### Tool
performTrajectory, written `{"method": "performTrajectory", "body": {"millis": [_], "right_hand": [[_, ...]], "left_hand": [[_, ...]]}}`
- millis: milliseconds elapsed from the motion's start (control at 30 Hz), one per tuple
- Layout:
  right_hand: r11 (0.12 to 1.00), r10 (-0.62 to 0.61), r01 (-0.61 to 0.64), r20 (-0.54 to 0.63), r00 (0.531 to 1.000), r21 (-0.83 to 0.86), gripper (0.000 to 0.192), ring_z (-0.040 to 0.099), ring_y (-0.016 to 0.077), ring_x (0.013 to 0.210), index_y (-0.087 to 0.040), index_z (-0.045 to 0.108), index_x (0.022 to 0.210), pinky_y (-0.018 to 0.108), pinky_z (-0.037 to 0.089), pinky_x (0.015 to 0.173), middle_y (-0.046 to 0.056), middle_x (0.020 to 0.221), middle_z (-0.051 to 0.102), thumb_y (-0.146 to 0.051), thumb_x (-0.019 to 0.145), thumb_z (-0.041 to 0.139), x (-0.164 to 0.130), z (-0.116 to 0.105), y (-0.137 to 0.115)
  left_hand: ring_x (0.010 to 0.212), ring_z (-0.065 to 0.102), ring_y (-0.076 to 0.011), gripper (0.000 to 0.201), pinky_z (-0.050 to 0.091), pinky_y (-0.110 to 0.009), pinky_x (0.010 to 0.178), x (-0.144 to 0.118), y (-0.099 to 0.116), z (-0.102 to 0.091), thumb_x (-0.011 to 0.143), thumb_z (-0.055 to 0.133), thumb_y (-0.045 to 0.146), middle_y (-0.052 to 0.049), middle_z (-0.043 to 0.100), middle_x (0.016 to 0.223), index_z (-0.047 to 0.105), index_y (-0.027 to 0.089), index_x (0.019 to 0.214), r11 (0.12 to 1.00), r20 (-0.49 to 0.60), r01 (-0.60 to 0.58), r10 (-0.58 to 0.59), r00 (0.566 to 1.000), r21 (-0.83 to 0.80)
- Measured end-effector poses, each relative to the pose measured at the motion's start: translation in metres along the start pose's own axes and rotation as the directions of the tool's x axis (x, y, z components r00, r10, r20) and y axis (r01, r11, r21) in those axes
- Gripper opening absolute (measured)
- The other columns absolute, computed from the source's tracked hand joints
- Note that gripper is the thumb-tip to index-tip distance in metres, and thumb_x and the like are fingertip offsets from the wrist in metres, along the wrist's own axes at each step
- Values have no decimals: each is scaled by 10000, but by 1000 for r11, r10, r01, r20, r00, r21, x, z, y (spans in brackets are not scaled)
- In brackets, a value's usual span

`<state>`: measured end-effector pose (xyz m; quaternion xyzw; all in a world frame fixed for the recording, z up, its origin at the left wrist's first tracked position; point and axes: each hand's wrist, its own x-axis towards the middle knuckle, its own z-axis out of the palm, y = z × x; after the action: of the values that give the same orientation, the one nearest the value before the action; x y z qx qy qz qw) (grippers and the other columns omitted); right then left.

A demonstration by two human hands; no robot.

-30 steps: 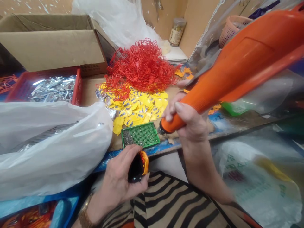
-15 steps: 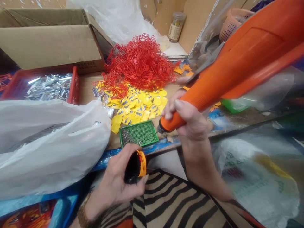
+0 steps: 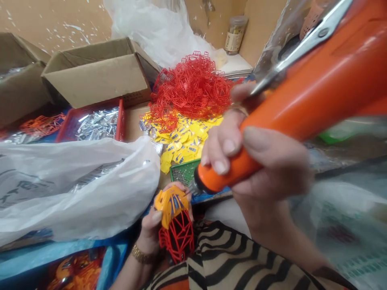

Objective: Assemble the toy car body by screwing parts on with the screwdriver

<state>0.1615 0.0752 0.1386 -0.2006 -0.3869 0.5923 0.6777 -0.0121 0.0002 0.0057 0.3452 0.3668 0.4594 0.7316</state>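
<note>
Crowded bench edge: screwdriver tip just beside toy.

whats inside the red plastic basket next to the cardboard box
The red plastic basket holds a heap of shiny silver metal pieces. The white plastic bag covers its near edge, so what lies deeper cannot be seen.

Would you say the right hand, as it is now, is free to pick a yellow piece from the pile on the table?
Probably not: the right hand is wrapped around the orange screwdriver, so its fingers are occupied, though nothing blocks the way to the yellow pieces.
</note>
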Motion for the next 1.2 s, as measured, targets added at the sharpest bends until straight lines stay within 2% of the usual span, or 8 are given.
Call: {"method": "performTrajectory", "body": {"millis": [167,367,500,667,767,900,1033,1200], "right_hand": [[999,31,-33,47,998,41,432,523,111,436,-285,575,1087,271,532,485,-98,564,544,-296,709,783,-1,4,9],[998,30,-32,-21,999,-58,518,487,125,409,-294,536,1226,294,530,493,-95,517,512,-464,781,740,-3,13,6],[994,46,-49,-32,998,-96,465,484,139,405,-323,564,1181,315,532,496,-82,506,498,-527,787,706,-2,13,7],[996,59,-57,26,998,-71,534,491,139,416,-323,555,1156,330,539,523,-78,535,520,-560,716,744,-3,12,10],[986,133,-136,-28,991,-95,555,474,123,413,-293,540,1153,311,522,525,-90,519,500,-496,700,789,-4,13,9],[991,130,-129,5,992,-42,593,468,120,411,-276,535,1148,297,496,505,-91,528,511,-482,666,812,-4,13,9],[992,120,-120,13,993,-43,624,472,110,425,-301,530,1180,262,458,509,-98,545,535,-365,645,845,-5,12,9],[986,124,-125,-16,992,-107,489,451,123,411,-336,542,1172,290,462,526,-93,527,521,-411,736,750,-3,15,7]], "left_hand": [[545,573,-245,718,484,-413,458,0,-3,2,656,382,691,-103,630,749,547,183,1136,992,-29,62,-59,998,106],[552,583,-240,650,499,-419,503,-1,0,7,594,522,608,-101,653,802,512,221,1117,989,-39,101,-106,994,-112],[528,548,-235,592,468,-408,463,0,3,12,568,529,638,-88,609,724,571,221,986,992,0,113,-113,994,-59],[527,525,-223,567,442,-382,440,3,4,15,588,507,645,-82,587,698,602,211,940,998,6,58,-59,998,1],[549,569,-241,615,471,-396,447,2,-1,12,614,493,646,-98,636,743,617,199,1018,999,-3,53,-53,999,9],[685,669,-317,702,554,-470,565,-2,-5,8,650,471,636,-127,692,803,593,165,1156,1000,2,28,-28,1000,4],[810,697,-371,696,578,-535,659,-3,-8,7,666,471,603,-144,712,834,584,152,1184,1000,-18,3,-2,1000,22],[874,697,-380,651,587,-556,692,-3,-12,5,685,460,568,-158,709,972,586,165,1180,998,-68,-32,36,997,55]]}}
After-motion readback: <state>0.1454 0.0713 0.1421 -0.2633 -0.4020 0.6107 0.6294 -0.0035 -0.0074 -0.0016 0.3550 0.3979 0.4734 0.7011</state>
